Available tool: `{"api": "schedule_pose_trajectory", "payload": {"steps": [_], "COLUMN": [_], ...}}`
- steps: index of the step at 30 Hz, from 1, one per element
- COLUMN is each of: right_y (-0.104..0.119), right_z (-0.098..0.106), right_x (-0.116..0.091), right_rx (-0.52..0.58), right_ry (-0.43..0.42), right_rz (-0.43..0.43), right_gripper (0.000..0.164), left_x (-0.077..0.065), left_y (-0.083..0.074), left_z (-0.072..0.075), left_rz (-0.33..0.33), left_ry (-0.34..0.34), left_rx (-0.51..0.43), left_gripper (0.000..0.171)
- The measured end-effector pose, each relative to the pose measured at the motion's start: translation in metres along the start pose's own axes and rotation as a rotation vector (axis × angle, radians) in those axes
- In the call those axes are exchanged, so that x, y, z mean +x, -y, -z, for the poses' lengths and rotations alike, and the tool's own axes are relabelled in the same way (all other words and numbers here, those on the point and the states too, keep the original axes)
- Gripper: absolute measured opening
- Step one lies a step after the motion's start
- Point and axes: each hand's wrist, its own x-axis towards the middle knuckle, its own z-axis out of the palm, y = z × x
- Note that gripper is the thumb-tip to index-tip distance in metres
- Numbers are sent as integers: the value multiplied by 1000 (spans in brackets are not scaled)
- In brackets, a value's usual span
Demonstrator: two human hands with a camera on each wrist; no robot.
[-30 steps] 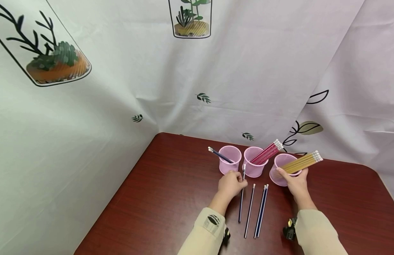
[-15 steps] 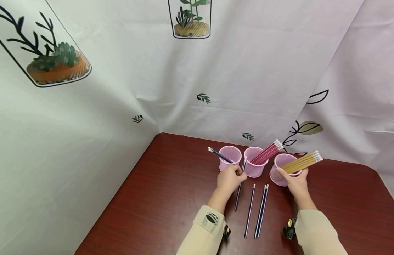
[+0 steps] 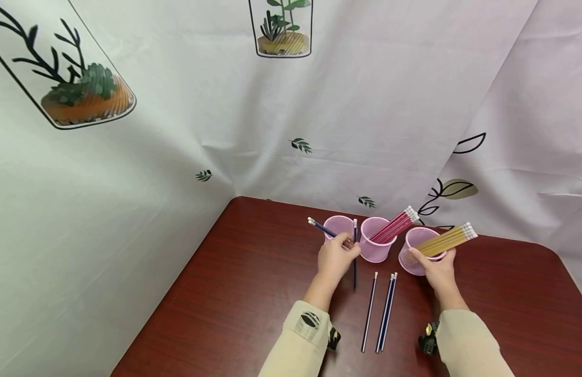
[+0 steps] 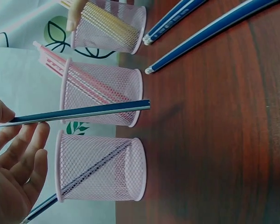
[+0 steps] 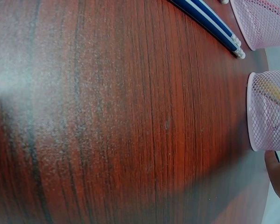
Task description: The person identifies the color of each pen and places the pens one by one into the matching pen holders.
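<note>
My left hand point(image 3: 335, 257) pinches a blue-and-silver pencil point(image 4: 93, 111) between thumb and fingers. The pencil hangs above the table in front of the left pink mesh cup point(image 4: 100, 170), its lower end apart from the wood. Blue pencils point(image 3: 322, 226) lean inside that cup. Pink-red pencils point(image 3: 390, 229) slant out of the middle mesh cup point(image 3: 375, 254). With thumb and fingers spread round its side, my right hand point(image 3: 440, 272) holds the right mesh cup point(image 3: 412, 264), where several yellow pencils point(image 3: 441, 242) lean to the right. In the right wrist view that hand shows only partly.
On the dark red-brown table point(image 3: 234, 283) lie a single blue pencil point(image 3: 369, 314) and, to its right, a close pair of blue pencils point(image 3: 387, 314), white erasers toward the cups. A patterned white cloth point(image 3: 366, 104) hangs behind the table.
My left hand has lifted the blue pencil and carried it up and left toward the left cup, turning it more upright. The right hand stays on its cup.
</note>
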Motion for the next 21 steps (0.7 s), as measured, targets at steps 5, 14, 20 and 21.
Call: {"api": "schedule_pose_trajectory", "payload": {"steps": [5, 14, 20, 21], "right_y": [-12, -29, -32, -32], "right_z": [2, 3, 4, 4], "right_x": [8, 18, 20, 20], "right_rx": [6, 20, 12, 13], "right_ry": [7, 6, -2, -3], "right_rz": [21, 34, 35, 36], "right_gripper": [87, 90, 90, 90], "left_x": [4, 11, 15, 16], "left_y": [-1, -5, -7, -7], "left_z": [3, 12, 19, 20], "left_rz": [-8, 15, 16, 18], "left_ry": [-52, -113, -174, -181], "left_rx": [-15, -114, -205, -213], "left_gripper": [12, 11, 10, 10]}}
